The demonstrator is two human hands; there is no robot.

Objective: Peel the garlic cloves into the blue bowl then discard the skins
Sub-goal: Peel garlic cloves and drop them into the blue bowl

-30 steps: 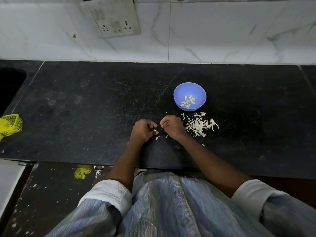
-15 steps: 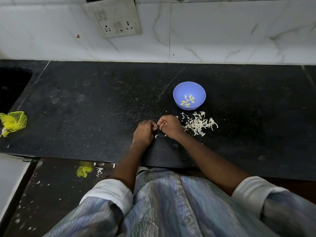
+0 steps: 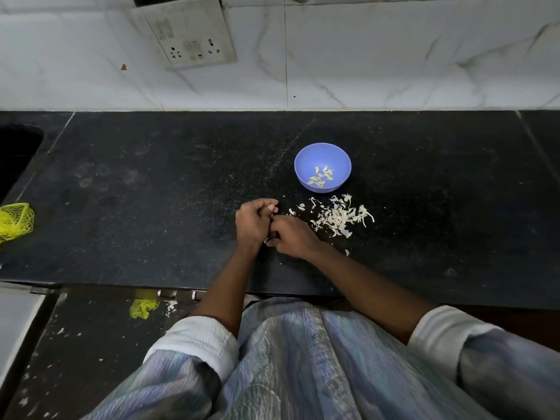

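Note:
A small blue bowl (image 3: 322, 156) stands on the black counter and holds several peeled garlic cloves (image 3: 321, 177). A heap of white garlic skins (image 3: 339, 218) lies just in front of it, to the right of my hands. My left hand (image 3: 253, 221) is curled, its fingertips closed around something small that I cannot make out. My right hand (image 3: 292, 236) lies against it with fingers curled inward at the left hand's fingers. A few skin bits (image 3: 266, 240) show between the two hands.
The black counter (image 3: 151, 207) runs to a marble wall with a socket plate (image 3: 189, 34). A yellow net bag (image 3: 15, 221) lies at the left edge beside a dark sink opening (image 3: 15, 156). Another yellow net scrap (image 3: 144, 307) lies on the floor below.
My hands, slightly apart a second ago, have come together; the right hand now presses against the left. A few more skin bits lie left of the heap.

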